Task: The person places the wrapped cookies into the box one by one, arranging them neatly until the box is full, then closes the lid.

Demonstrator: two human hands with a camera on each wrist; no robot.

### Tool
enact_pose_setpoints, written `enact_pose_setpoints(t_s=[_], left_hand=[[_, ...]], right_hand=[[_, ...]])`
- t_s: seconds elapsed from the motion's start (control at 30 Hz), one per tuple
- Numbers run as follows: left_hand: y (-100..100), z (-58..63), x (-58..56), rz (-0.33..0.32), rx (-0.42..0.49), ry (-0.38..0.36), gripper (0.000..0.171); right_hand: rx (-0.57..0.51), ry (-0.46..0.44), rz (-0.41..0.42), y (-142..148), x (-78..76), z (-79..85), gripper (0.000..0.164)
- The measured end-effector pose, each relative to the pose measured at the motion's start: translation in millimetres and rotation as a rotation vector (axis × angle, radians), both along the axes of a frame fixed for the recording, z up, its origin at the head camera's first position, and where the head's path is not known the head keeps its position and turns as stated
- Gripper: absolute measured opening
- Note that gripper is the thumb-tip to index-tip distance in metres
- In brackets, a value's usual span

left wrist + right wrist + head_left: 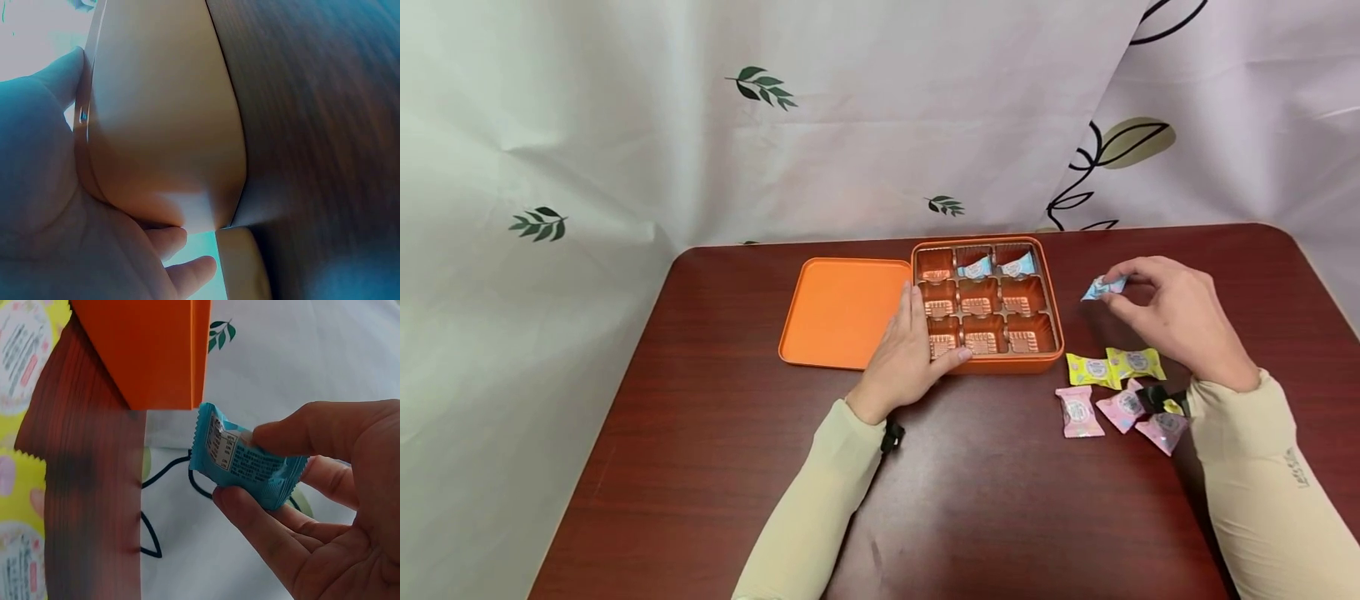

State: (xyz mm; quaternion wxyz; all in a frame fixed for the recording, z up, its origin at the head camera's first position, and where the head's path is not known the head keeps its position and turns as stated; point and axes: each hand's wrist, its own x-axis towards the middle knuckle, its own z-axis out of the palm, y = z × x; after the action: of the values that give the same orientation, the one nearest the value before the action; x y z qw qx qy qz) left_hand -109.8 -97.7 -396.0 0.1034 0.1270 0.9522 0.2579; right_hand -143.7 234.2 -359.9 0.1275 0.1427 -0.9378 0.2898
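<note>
An orange box with a tray of square compartments lies on the table. Blue-wrapped candies sit in the back middle and back right compartments. My left hand rests against its front left corner, fingers straight along the left side and thumb at the front rim; the left wrist view shows the palm beside the box wall. To the right of the box, my right hand pinches another blue-wrapped candy between thumb and fingers, above the table and apart from the box.
The orange lid lies left of the box, touching or nearly touching it. Yellow-wrapped candies and pink-wrapped candies lie right of the box, some partly beneath the right wrist. A patterned cloth hangs behind the table.
</note>
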Motion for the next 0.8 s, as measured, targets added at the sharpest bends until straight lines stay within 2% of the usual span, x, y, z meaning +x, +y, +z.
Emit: enact_pose_setpoints(t_s=[0.33, 0.63, 0.8], left_hand=[[1, -0.3, -0.4, 0.001, -0.015, 0.01, 0.109], [0, 1.3, -0.8, 0.0, -0.006, -0.013, 0.108], [0, 0.7, -0.5, -0.001, 0.0, -0.015, 0.108]], right_hand=[[-0.017, -0.011, -0.015, -13, -2.6, 5.1, 0.023], [-0.012, 0.005, 0.01, -24, -4.4, 8.2, 0.043], [-0.005, 0.005, 0.012, -31, -4.6, 9.5, 0.043]])
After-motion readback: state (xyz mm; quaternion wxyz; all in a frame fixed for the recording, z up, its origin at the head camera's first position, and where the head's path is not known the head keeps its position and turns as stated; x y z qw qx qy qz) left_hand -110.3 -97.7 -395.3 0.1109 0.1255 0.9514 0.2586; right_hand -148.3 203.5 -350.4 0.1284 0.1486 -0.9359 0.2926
